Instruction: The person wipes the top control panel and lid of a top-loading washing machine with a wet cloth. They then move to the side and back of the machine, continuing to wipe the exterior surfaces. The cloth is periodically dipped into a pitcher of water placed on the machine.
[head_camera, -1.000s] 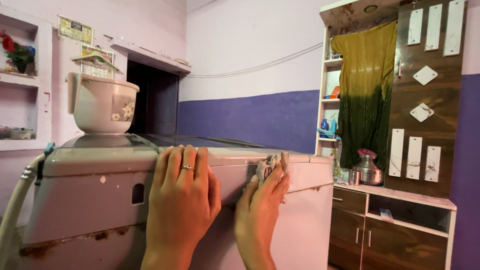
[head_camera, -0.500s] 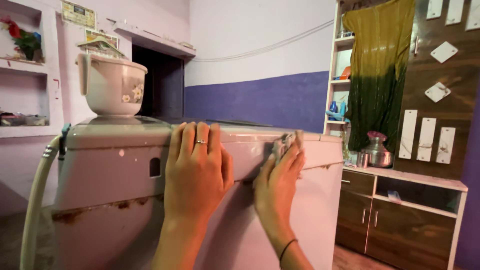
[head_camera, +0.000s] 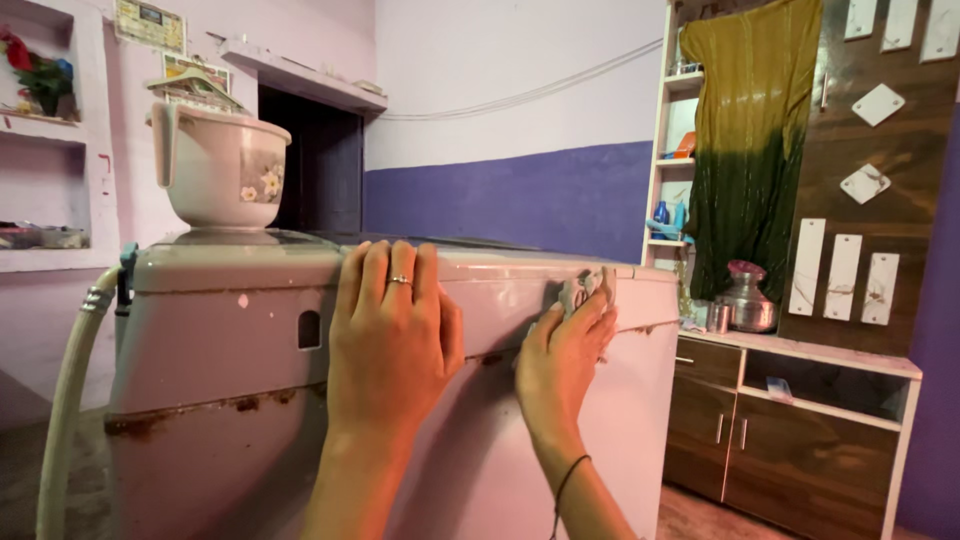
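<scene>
The right hand (head_camera: 562, 360) pinches a small grey cloth (head_camera: 583, 293), soft and light, against the upper front edge of the pink washing machine (head_camera: 230, 330), a stiff, likely heavy body, where the left hand (head_camera: 392, 335) lies flat, fingers pressed together

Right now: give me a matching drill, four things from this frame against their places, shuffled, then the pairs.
Things:
1. left hand
2. small grey cloth
3. cream plastic container with flower print
4. olive-green hanging fabric

Places:
A. standing on top of the washing machine
B. draped in front of the white shelves
C. flat on the pale pink washing machine, fingers over its top edge
D. pressed to the machine under the right hand

Pairs: 1-C, 2-D, 3-A, 4-B
</scene>
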